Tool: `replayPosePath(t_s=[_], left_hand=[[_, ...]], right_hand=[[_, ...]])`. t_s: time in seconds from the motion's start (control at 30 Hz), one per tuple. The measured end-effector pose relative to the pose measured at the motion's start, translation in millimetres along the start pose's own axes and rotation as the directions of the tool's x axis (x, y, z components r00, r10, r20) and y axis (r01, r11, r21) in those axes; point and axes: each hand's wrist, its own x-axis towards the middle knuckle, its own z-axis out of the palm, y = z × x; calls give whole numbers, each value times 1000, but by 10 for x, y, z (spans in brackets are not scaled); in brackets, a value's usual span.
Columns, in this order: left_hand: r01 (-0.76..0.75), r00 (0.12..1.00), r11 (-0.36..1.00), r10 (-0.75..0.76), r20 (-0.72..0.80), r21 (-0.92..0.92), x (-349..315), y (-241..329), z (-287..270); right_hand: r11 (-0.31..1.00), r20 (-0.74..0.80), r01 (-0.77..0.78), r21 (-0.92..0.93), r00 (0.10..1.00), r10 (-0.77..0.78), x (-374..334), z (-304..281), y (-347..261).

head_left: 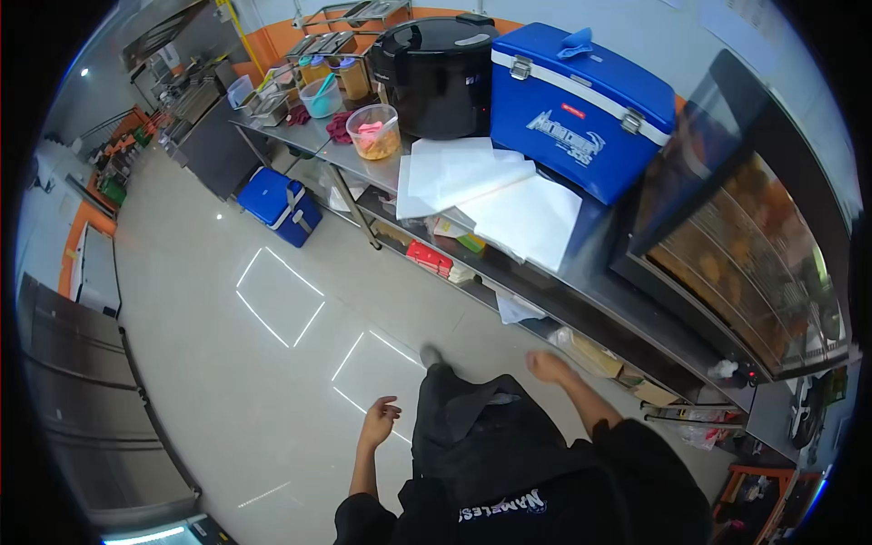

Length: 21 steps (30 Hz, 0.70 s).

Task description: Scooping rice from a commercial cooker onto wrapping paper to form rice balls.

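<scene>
My left hand [381, 421] hangs over the tiled floor beside my dark apron, its fingers loosely bent and apart, with nothing in it. Curled into a loose fist, my right hand [547, 367] hangs in front of the steel table's lower shelf; no object shows in it. Neither hand touches anything. On the table above lie overlapping sheets of white paper [531, 218]. Behind them stand a blue cooler box [577, 104] with a white band and a large black cooker [436, 77]. A clear tub [373, 133] with something pink and orange-brown stands left of the paper.
A glass display warmer [745, 245] with food inside stands at the right. Past the table's far end, a smaller blue cooler [280, 207] sits on the floor. Steel cabinets [100, 391] line the left. Packages [430, 259] and boxes fill the lower shelf.
</scene>
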Motion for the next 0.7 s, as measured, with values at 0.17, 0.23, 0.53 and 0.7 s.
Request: replayPosePath(t_s=[0.17, 0.23, 0.53, 0.7], left_hand=[[-209, 959, 963, 166, -231, -173, 1822, 887, -920], [-289, 943, 943, 251, -220, -164, 2634, 1299, -1072], [-759, 564, 355, 778, 278, 546, 5208, 3407, -1162], [-693, 690, 179, 447, 570, 699, 5390, 3948, -1056]], right_hand=[[969, -476, 165, 186, 877, -58, 1941, -1448, -1346], [965, -495, 111, 237, 869, 21, 2634, -1796, -1681], [879, -519, -450, -155, 794, 315, 4166, -1728, -1989], [815, -618, -459, 354, 540, 572, 3953, -1573, -1752]])
